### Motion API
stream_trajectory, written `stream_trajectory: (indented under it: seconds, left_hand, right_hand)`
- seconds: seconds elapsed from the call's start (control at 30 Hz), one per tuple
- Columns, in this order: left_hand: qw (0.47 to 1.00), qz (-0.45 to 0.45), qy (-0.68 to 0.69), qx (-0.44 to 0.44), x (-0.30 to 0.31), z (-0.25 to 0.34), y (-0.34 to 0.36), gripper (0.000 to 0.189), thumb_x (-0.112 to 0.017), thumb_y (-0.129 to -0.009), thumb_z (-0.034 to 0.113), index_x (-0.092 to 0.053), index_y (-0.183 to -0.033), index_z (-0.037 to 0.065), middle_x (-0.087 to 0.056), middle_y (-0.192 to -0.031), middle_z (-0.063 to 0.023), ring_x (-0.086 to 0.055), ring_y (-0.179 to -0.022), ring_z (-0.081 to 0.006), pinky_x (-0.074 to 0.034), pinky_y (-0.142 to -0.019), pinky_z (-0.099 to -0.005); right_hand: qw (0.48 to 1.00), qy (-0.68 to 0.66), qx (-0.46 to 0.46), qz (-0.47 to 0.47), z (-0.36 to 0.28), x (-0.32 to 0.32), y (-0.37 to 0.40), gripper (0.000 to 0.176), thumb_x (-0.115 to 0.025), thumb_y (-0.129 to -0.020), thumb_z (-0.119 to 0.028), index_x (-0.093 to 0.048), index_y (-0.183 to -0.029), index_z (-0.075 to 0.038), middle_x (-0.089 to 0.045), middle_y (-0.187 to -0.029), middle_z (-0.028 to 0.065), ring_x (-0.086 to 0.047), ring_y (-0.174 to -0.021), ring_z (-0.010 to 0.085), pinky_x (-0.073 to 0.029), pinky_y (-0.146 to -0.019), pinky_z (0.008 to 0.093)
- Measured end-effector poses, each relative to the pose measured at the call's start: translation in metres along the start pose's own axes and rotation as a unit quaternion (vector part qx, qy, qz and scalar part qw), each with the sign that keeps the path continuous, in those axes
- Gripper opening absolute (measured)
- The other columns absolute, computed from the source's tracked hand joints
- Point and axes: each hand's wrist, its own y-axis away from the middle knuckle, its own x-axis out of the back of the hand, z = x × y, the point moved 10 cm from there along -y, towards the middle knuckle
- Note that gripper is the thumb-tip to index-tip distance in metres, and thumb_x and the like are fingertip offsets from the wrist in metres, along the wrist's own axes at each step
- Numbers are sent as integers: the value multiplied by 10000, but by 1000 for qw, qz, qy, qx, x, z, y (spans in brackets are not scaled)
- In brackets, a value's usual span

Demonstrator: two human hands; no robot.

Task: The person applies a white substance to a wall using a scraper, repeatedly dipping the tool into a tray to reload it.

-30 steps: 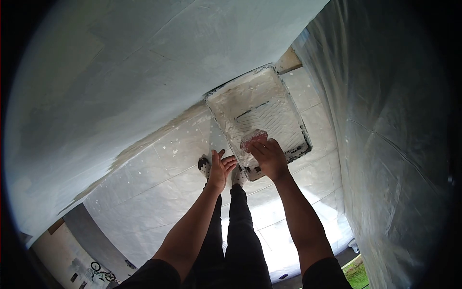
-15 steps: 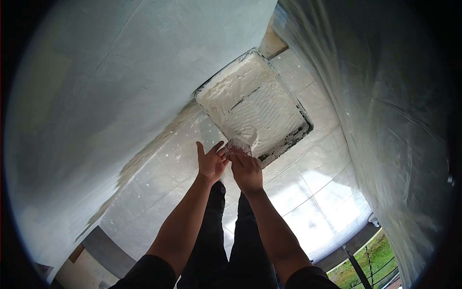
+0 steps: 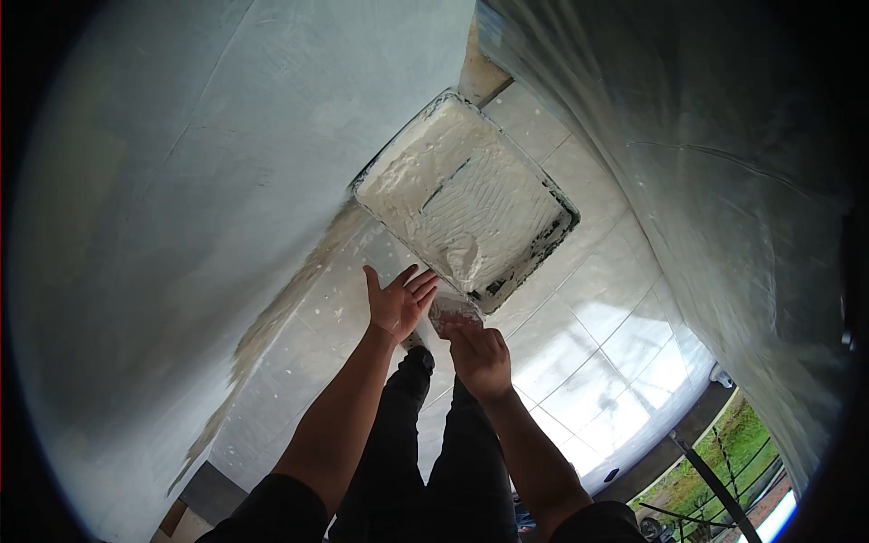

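A rectangular tray with a dark, smeared rim holds white, ridged paste. Below its near corner, my right hand is closed round a paste-smeared scraper with a reddish part. My left hand is just left of the scraper, palm up with its fingers spread, and holds nothing. Its fingertips are close to the tray's near left edge; whether they touch it cannot be made out.
A pale wall rises on the left, with a rough strip along its foot. Plastic sheeting hangs on the right. Tiled floor with white spots lies below the tray. A railing and grass show at lower right.
My right hand and the scraper have moved down and away from the tray's paste. The left fingers are more stretched out. The tray has shifted slightly left in view.
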Motion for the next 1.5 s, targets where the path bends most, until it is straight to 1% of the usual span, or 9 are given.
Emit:
stream_trajectory:
  seconds: [0.2,0.3,0.43,0.57,0.87,1.0,1.1,1.33,1.5]
  left_hand:
    - [999,15,-34,-15,-2,1,1,1178,-280,-834,885,-145,-1529,-57,-407,-1451,-340,-338,-1419,-425,-219,-1215,-459]
    - [999,13,-44,-15,-2,2,0,1162,-284,-840,880,-177,-1518,-57,-422,-1438,-335,-356,-1408,-422,-229,-1212,-460]
    - [998,14,-51,-22,2,4,-1,1154,-293,-837,881,-208,-1509,-53,-467,-1394,-318,-405,-1370,-410,-261,-1197,-461]
    - [1000,-3,-8,1,8,5,-6,1110,-333,-804,901,-356,-1404,-33,-533,-1309,-285,-506,-1250,-394,-368,-1109,-471]
    - [1000,-6,-8,-2,8,4,-6,1138,-362,-760,926,-419,-1362,-38,-550,-1284,-278,-510,-1258,-397,-361,-1146,-476]
    - [998,16,-55,-27,-2,5,4,1197,-321,-791,911,-250,-1493,-55,-466,-1393,-326,-399,-1377,-419,-279,-1199,-465]
    - [997,20,-65,-36,-5,0,6,1178,-225,-829,895,-135,-1544,-36,-426,-1441,-344,-393,-1392,-415,-236,-1207,-452]
    - [997,29,-40,-51,-3,-15,13,1169,-224,-832,894,-126,-1550,-24,-422,-1451,-332,-394,-1392,-412,-247,-1199,-450]
    - [997,33,-10,-69,-3,-23,13,1189,-292,-817,899,-147,-1535,-39,-371,-1469,-347,-358,-1405,-430,-246,-1210,-471]
  right_hand:
    - [971,-30,-201,126,48,20,2,169,-682,-838,1,-661,-1005,-14,-685,-878,68,-666,-792,219,-543,-716,357]
    - [681,-404,-555,255,94,-31,54,193,-687,-921,-98,-535,-945,18,-647,-910,87,-661,-766,151,-561,-636,301]
    - [421,-611,-599,301,64,-107,65,157,-662,-949,-132,-600,-1081,-72,-684,-986,48,-665,-815,155,-510,-692,307]
    - [382,-636,-592,316,53,-147,77,148,-653,-953,-135,-610,-1085,-85,-692,-968,26,-666,-832,142,-495,-685,305]
    - [450,-582,-622,269,50,-97,139,74,-656,-928,-110,-600,-933,-62,-663,-838,32,-608,-667,124,-427,-546,265]
    - [763,-298,-530,219,104,14,99,165,-615,-950,-141,-628,-894,13,-619,-749,44,-544,-640,117,-442,-566,289]
    - [871,-201,-426,139,131,39,35,206,-602,-960,-167,-636,-1003,32,-643,-750,85,-584,-662,142,-481,-615,310]
    - [944,-156,-273,-103,117,-2,-72,170,-575,-946,-160,-624,-1033,-23,-665,-846,257,-649,-829,467,-521,-705,479]
    - [939,-142,-272,-155,123,-26,-74,193,-533,-953,-176,-612,-1035,-21,-668,-863,265,-651,-855,471,-508,-723,514]
